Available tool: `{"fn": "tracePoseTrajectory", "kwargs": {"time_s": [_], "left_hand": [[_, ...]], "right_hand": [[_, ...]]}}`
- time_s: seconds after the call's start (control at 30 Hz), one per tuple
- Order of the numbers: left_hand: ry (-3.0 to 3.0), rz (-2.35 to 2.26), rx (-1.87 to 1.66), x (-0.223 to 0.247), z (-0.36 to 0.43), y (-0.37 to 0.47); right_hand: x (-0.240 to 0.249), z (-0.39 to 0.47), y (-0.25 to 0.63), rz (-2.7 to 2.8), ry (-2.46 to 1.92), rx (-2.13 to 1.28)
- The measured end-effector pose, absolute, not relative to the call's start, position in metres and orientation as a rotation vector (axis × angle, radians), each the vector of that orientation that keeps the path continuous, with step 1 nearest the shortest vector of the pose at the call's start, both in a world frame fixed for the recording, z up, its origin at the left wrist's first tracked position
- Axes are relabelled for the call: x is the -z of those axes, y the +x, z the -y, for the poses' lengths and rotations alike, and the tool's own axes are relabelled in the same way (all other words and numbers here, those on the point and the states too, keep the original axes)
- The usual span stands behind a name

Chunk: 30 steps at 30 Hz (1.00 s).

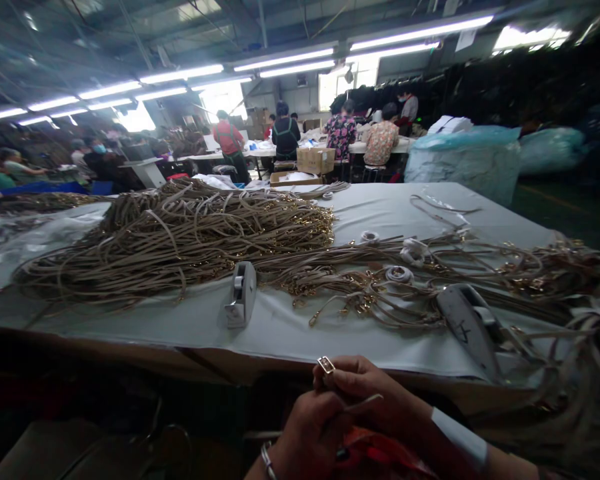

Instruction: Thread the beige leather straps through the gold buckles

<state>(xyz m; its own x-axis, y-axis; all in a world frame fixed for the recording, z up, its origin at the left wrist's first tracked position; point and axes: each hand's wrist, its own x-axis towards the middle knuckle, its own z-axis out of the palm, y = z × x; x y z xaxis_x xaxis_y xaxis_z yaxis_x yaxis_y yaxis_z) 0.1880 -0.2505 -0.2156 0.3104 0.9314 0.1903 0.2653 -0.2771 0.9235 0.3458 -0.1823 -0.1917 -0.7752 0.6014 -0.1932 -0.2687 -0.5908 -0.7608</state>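
Just off the table's front edge, my two hands are close together. A small gold rectangular buckle (325, 365) sticks up at the fingertips of my right hand (373, 390), which is closed on it. My left hand (305, 427), with a bracelet at the wrist, is closed lower down around a thin strap (363, 404). One end of that strap points out to the right between the hands. How the strap joins the buckle is hidden by the fingers. A white patch is on my right forearm.
A large heap of grey-brown straps (180, 233) with gold fittings covers the table (290, 330). Tape dispensers stand at the middle (241, 293) and right (467, 327). Tape rolls (399, 274) lie among the straps. Several people sit or stand beyond, near a cardboard box (315, 160) and a big plastic bag (460, 160).
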Motion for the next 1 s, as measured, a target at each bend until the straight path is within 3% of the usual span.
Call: {"fn": "tracePoseTrajectory", "kwargs": {"time_s": [0.33,0.57,1.0], "left_hand": [[1.635,-0.942,-1.022,0.196,0.248,0.179],[0.916,-1.032,-0.947,0.205,0.261,0.151],[0.442,-0.763,-1.039,0.223,0.268,0.172]], "right_hand": [[0.199,0.185,0.339,0.944,-0.698,-2.215],[0.192,0.177,0.350,1.008,-0.761,-2.057],[0.203,0.198,0.332,0.903,-0.820,-2.039]]}}
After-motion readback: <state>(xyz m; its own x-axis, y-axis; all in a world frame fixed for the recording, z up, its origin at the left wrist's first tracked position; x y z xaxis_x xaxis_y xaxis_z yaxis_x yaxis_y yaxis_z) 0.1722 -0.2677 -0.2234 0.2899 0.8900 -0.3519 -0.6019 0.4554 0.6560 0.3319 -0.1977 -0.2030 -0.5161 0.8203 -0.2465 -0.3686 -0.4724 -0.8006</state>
